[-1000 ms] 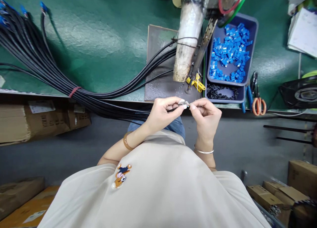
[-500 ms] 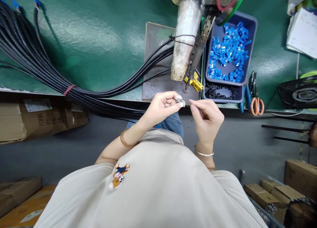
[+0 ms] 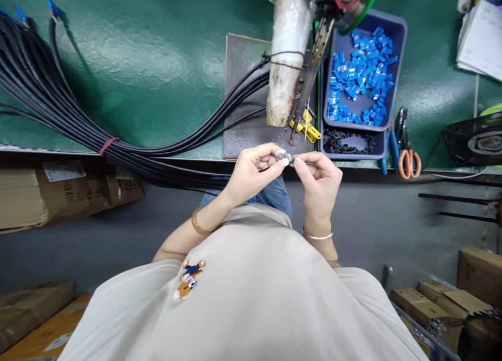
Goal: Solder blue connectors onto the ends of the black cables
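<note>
- Small part (image 3: 291, 160): center of frame, just below the bench's front edge, between both hands' fingertips; too small to identify.
- Left hand (image 3: 253, 170): thumb and forefinger pinch the part, other fingers curled; something whitish at the tips, can't tell what.
- Right hand (image 3: 320, 180): thumb and forefinger pinched together at the part's right end, other fingers folded.
- Mat (image 3: 241, 141): above the hands, on the bench (image 3: 157, 73).
- Yellow tool (image 3: 310, 131): on the mat's right side, near the foot of a metal bar (image 3: 311, 78).
- White post (image 3: 286, 73): top center, left of the bar, dark wire around it.
- Cables (image 3: 157, 150): black bundle, upper left to center; red tie (image 3: 108, 146) around it.
- Upper tray (image 3: 399, 73): upper right, blue pieces (image 3: 361, 70) inside.
- Lower tray (image 3: 353, 156): partly under the upper one, black pieces (image 3: 341, 141) inside.
- Scissors (image 3: 409, 164): right of trays, orange handles, beside blue-handled tool (image 3: 394, 151).
- Fan (image 3: 476, 144): right edge; papers (image 3: 481, 42) upper right.
- Cartons (image 3: 74, 191): left, below bench level; more boxes (image 3: 480, 277) lower right.
</note>
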Motion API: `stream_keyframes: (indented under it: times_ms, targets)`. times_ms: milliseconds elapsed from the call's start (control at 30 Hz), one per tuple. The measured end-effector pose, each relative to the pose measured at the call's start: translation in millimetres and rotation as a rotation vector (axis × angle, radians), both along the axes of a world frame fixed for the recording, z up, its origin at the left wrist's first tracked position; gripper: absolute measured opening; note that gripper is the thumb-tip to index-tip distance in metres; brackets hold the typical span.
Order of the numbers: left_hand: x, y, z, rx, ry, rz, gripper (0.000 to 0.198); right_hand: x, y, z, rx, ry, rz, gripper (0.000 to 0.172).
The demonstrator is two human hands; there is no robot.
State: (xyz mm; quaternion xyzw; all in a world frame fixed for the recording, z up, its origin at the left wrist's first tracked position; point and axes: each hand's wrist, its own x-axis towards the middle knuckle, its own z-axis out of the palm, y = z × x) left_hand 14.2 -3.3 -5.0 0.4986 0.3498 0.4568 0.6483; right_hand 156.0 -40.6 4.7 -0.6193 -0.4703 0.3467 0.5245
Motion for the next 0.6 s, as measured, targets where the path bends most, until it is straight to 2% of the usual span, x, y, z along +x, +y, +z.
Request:
stream_keyframes:
  times_ms: [367, 600]
  targets:
    - [-0.9, -0.6, -2.5, 0.022, 0.036, 0.007, 0.008, 0.2, 1.9, -1.9, 0.017, 0.039, -0.005, 0.008]
    - [-1.2, -3.2, -5.0, 0.203, 0.164, 0.042, 0.008, -1.1, 2.2, -3.2, 0.014, 0.061, -0.015, 0.007]
